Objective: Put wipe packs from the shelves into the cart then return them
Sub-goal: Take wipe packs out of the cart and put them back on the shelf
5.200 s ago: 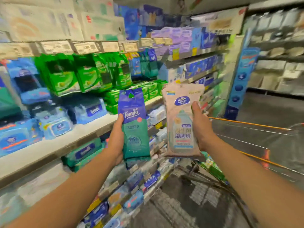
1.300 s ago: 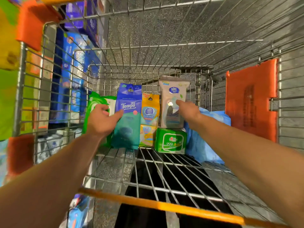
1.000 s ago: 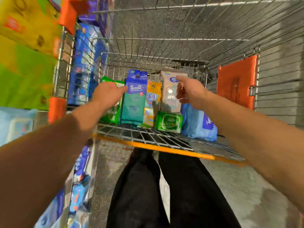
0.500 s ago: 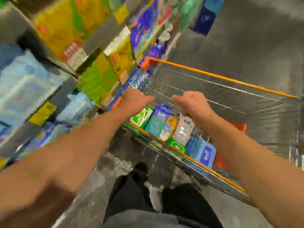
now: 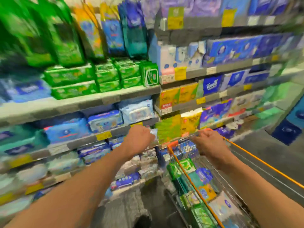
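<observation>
The view is blurred by motion. My left hand (image 5: 139, 139) hangs in the air before the wipe shelves (image 5: 98, 99), fingers loosely curled, holding nothing. My right hand (image 5: 209, 142) hovers over the far end of the cart (image 5: 189, 178), also loosely curled and empty. In the cart lie several wipe packs: a green pack (image 5: 185, 165), a teal and blue pack (image 5: 197, 177), a yellow pack (image 5: 207, 192) and a pale pack (image 5: 225, 206).
Stacked green packs (image 5: 105, 74) and blue packs (image 5: 105, 120) fill the shelves on the left, with hanging packs (image 5: 111, 35) above. Yellow and blue boxes (image 5: 189, 94) fill the shelf bay behind the cart. Grey aisle floor (image 5: 271, 155) lies to the right.
Both hands let go of the packs in the cart and rose out of it, empty. My view swung up from the cart to the shelves.
</observation>
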